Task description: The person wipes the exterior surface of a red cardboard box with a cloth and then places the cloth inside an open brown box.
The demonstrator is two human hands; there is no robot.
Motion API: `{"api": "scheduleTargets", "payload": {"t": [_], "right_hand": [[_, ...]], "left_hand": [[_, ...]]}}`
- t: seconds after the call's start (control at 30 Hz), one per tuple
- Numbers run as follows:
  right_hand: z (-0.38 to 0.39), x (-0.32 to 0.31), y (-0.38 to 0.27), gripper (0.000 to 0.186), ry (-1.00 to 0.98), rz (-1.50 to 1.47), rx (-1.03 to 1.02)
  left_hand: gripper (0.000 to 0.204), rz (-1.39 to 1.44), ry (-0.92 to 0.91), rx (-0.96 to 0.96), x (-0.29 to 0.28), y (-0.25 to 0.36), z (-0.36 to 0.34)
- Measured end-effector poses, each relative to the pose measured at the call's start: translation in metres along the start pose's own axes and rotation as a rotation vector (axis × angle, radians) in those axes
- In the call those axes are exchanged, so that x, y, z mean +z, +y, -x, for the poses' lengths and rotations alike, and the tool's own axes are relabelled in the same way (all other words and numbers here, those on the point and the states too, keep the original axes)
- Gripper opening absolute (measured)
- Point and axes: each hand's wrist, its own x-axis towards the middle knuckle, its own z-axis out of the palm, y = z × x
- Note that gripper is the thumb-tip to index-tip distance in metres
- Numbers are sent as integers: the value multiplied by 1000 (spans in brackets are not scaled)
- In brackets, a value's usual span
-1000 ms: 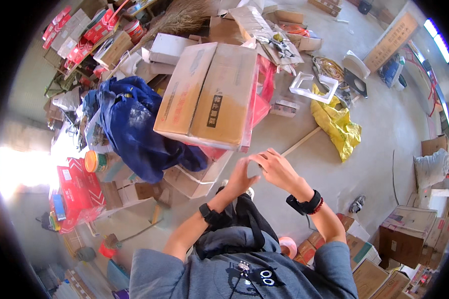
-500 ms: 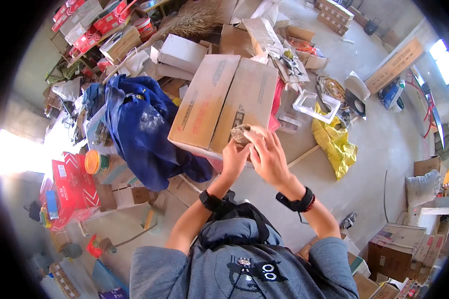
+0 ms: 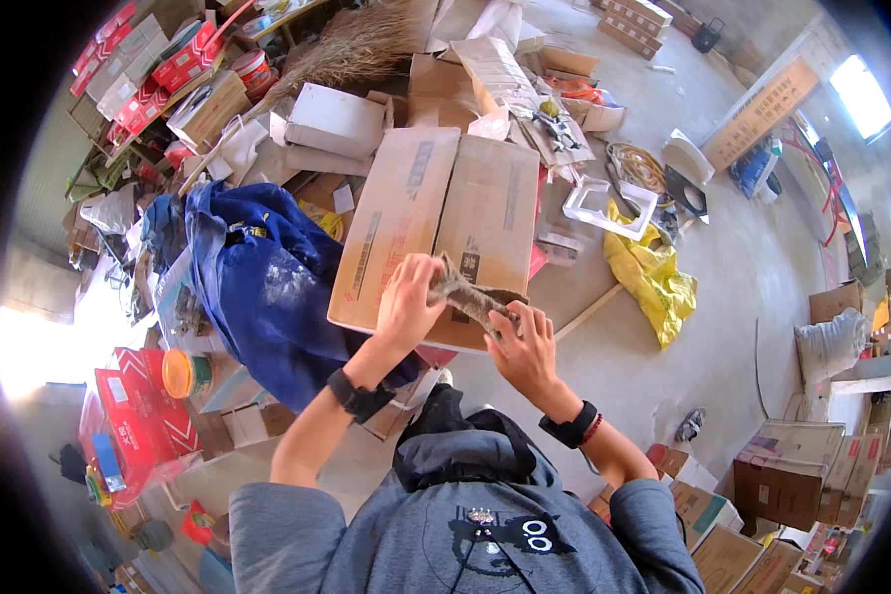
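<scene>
My left hand (image 3: 411,302) and my right hand (image 3: 525,346) grip opposite ends of a rumpled grey-brown cloth-like item (image 3: 465,295), possibly a rag or glove, pulled lengthwise between them. It is over the near part of a large brown cardboard box (image 3: 386,218); whether it rests on the box I cannot tell. Dark blue fabric (image 3: 252,282) with pale smudges lies to the left of the box.
A yellow crumpled sack (image 3: 648,282) and a white frame (image 3: 609,208) lie on the floor at right. Red packages (image 3: 139,406) and an orange-lidded bucket (image 3: 183,371) are at left, cartons (image 3: 782,475) at lower right. Straw brooms (image 3: 356,40) and clutter fill the back.
The grey-brown item, first seen bunched in my hands half a second ago, is now stretched out, my left hand moved up-left and my right hand lower, farther apart.
</scene>
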Motion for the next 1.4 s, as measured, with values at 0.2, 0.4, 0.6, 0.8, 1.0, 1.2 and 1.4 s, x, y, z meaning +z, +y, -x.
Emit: {"api": "scheduleTargets", "payload": {"t": [0.2, 0.4, 0.6, 0.8, 1.0, 1.2, 1.4], "right_hand": [[-5, 21, 3, 25, -14, 65, 10], [-10, 24, 19, 34, -4, 41, -41], [-45, 29, 67, 51, -14, 6, -147], [-109, 39, 121, 44, -18, -112, -208], [-180, 63, 172, 37, 8, -232, -214], [-231, 80, 202, 30, 39, -243, -91], [-263, 92, 221, 36, -9, -344, 47]], "left_hand": [[18, -227, -384, 303, -6, -25, -11], [14, -334, -367, 453, 14, -35, -38], [12, -430, -347, 444, 28, -44, -73], [15, -410, -324, 293, 47, -56, -132], [9, -492, -260, 244, 71, -76, -195], [4, -742, -138, 255, 106, -86, -246], [6, -856, -96, 86, 132, -93, -282]]}}
